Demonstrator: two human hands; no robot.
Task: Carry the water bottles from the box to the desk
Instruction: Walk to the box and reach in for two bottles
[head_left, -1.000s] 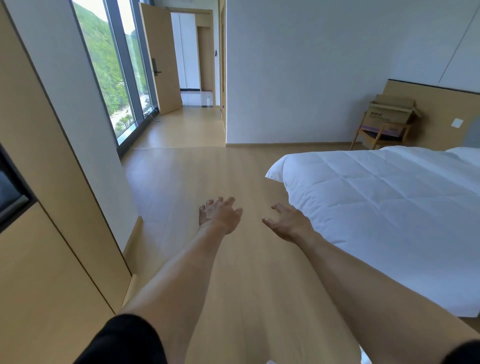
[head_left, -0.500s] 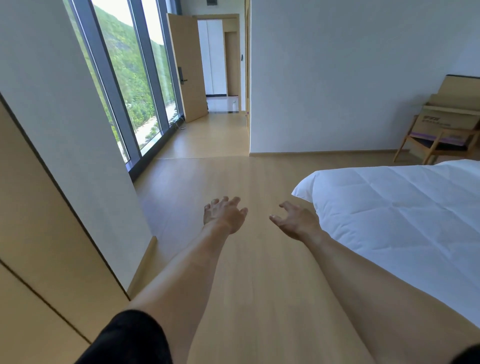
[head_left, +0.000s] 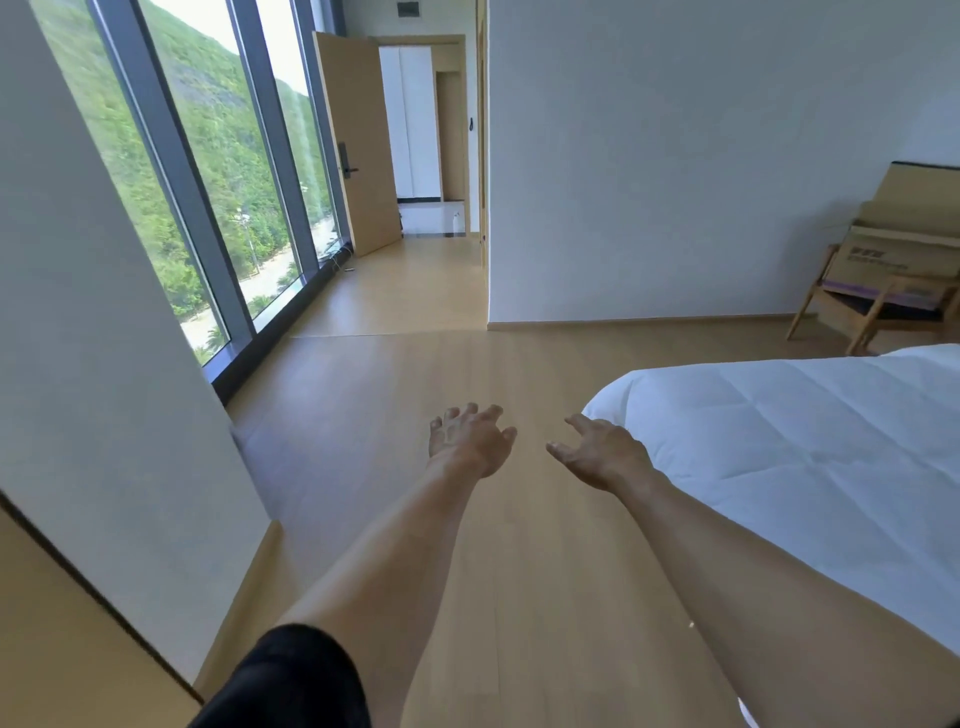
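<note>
Hands empty: left hand (head_left: 470, 441) and right hand (head_left: 602, 457) reach forward, fingers loosely spread, over the wood floor (head_left: 395, 395). Cardboard box (head_left: 893, 249) sits on the chair (head_left: 852, 312), far right; bottles unseen. Likely heavy, slippery; grip mid-body.

No legible text is showing. Dark printing is appearing on the side of the cardboard box (head_left: 888, 257) resting on the wooden chair (head_left: 857, 306), too blurred to read.
</note>
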